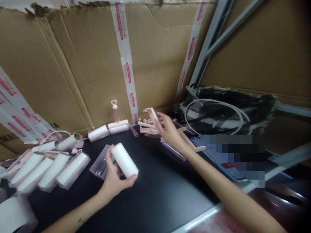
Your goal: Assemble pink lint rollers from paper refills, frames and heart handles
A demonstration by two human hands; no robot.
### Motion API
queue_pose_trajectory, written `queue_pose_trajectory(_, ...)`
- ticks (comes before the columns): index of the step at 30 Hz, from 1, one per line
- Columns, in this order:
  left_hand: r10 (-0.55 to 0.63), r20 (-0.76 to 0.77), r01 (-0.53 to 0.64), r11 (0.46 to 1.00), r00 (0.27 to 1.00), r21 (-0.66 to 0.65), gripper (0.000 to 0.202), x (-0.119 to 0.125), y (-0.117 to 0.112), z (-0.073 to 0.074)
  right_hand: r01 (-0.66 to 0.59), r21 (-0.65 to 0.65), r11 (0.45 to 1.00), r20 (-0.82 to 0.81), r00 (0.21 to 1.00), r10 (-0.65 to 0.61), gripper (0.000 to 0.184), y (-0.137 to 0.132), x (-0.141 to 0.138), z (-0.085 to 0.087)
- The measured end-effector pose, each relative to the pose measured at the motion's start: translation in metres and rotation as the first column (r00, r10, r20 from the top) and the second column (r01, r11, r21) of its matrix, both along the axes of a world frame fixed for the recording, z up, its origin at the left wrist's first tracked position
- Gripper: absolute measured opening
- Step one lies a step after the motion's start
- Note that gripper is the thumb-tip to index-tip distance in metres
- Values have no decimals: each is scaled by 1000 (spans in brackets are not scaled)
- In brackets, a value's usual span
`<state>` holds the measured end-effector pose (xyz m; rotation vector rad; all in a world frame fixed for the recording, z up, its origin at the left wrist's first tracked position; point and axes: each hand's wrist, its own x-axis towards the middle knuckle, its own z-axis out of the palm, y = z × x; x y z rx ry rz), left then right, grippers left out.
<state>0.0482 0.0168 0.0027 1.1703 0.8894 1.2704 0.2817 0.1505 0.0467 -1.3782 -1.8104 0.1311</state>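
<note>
Left hand [116, 178]: half-curled, white cylindrical roll [124, 160] gripped end to end. Right hand [168, 129]: nearly closed, pinching pale-pink plastic bracket-shaped piece [153, 115].

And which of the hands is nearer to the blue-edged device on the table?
Right. The right hand, holding a pink part, is left of the blue-edged device and slightly farther back; the left hand, holding a white roll, is much farther left.
</note>
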Motion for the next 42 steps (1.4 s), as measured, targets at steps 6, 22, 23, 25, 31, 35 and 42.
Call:
queue_pose_trajectory(6, -127, 157, 155, 970, 979, -186, 107, 2, -4, 8, -459, -270, 846, -512, 813, 278, 46, -42, -33, 2)
queue_pose_trajectory(22, -62, 282, 107, 984, 957, -145, 109, 2, -2, 2, -544, -266, 796, -313, 829, 463, 53, -106, -75, -24)
queue_pose_trajectory(23, -64, 282, 109, 983, 957, -147, 109, 2, -3, 2, -533, -253, 807, -294, 838, 460, 53, -106, -75, -24)
queue_pose_trajectory(25, -67, 289, 114, 982, 955, -151, 109, 2, -3, 3, -515, -244, 822, -264, 850, 455, 53, -106, -76, -24)
queue_pose_trajectory(31, -120, 283, 159, 980, 952, -117, 108, 4, -5, 4, -503, -226, 834, -180, 863, 472, 53, -106, -76, -29)
queue_pose_trajectory(35, -166, 224, 176, 984, 960, -23, 112, 5, -8, 7, -480, -174, 860, -132, 876, 463, 55, -109, -80, -33)
queue_pose_trajectory(42, -6, -369, 89, 974, 929, 207, 127, -8, -8, 31, -608, -130, 783, -169, 792, 587, 43, -120, -81, -22)
